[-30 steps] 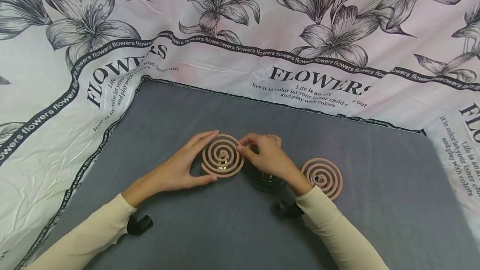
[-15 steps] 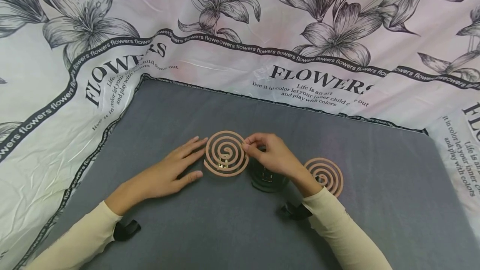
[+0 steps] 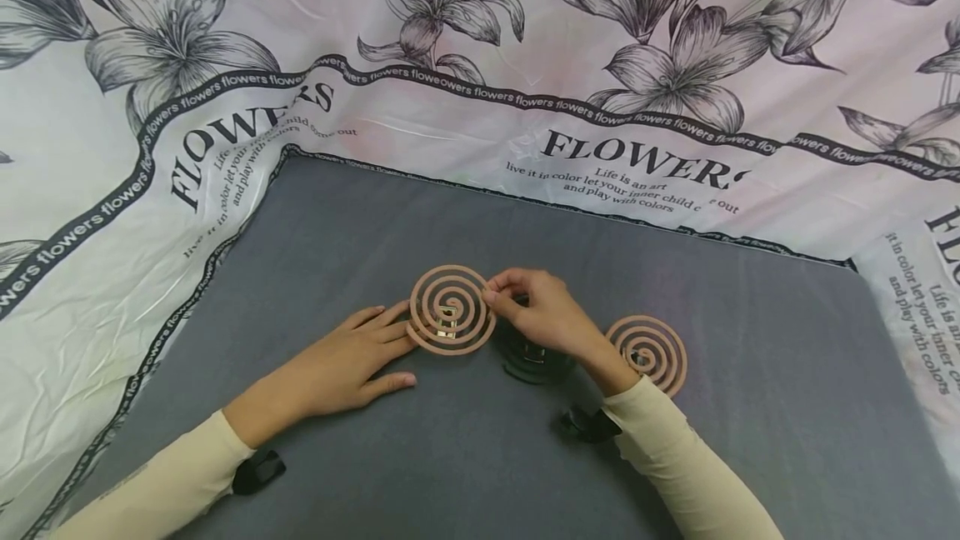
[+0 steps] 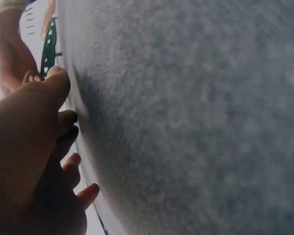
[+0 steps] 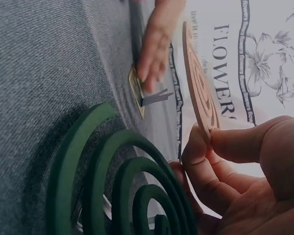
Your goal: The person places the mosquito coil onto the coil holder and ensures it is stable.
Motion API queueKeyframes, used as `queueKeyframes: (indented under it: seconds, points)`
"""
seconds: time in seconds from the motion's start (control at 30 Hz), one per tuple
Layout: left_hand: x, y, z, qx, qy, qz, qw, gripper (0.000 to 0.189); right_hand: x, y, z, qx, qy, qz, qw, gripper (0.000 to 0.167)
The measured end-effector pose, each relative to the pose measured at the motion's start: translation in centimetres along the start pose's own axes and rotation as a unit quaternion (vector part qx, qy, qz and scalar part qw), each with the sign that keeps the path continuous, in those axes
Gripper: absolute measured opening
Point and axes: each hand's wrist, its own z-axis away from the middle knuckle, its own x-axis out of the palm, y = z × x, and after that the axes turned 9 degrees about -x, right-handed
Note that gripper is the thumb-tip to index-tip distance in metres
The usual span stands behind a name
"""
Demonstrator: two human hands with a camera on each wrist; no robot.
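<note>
My right hand (image 3: 543, 311) pinches the right rim of a brown mosquito coil (image 3: 452, 304) between thumb and forefinger. In the right wrist view this coil (image 5: 198, 81) stands clear of the table, above a small metal coil stand (image 5: 157, 97) with upright prongs. Through the coil's gaps the stand (image 3: 447, 325) shows from above. My left hand (image 3: 348, 365) lies low at the coil's left, fingers extended toward the stand; whether they touch it I cannot tell. Beneath my right hand is a dark green mosquito coil (image 5: 95, 181) on its own stand.
Another brown mosquito coil (image 3: 678, 357) sits on a stand at the right, partly covered by my right wrist. A grey cloth (image 3: 480, 457) covers the table. Flower-printed white fabric (image 3: 420, 132) rises behind and at the left.
My left hand has let go of the brown coil's left rim, drawn back left, then lowered toward the stand. My right hand keeps its pinch and has shifted slightly right with the coil.
</note>
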Motion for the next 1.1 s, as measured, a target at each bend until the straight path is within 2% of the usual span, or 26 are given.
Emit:
queueKeyframes:
  seconds: [0.07, 0.23, 0.43, 0.73, 1.1]
  points:
    - [0.1, 0.1, -0.1, 0.001, -0.004, -0.004, 1.0, 0.072, 0.2, 0.1, -0.1, -0.005, -0.001, 0.01, 0.9999, 0.017]
    - [0.0, 0.2, -0.2, 0.01, 0.01, -0.017, 0.9998, 0.068, 0.5, 0.2, -0.4, -0.016, -0.011, 0.04, 0.999, 0.017]
    - [-0.3, 0.5, -0.4, 0.014, 0.017, -0.029, 0.9993, 0.066, 0.7, 0.1, -0.4, -0.007, -0.021, 0.062, 0.9978, 0.017]
    - [-0.2, 0.5, 0.1, -0.003, -0.005, -0.025, 0.9997, 0.07, 1.2, -0.1, -0.6, 0.004, -0.021, 0.076, 0.9969, 0.015]
    - [-0.2, 0.5, 0.0, -0.011, -0.013, -0.03, 0.9994, 0.068, 1.3, 0.2, -0.8, 0.005, -0.024, 0.072, 0.9971, 0.016]
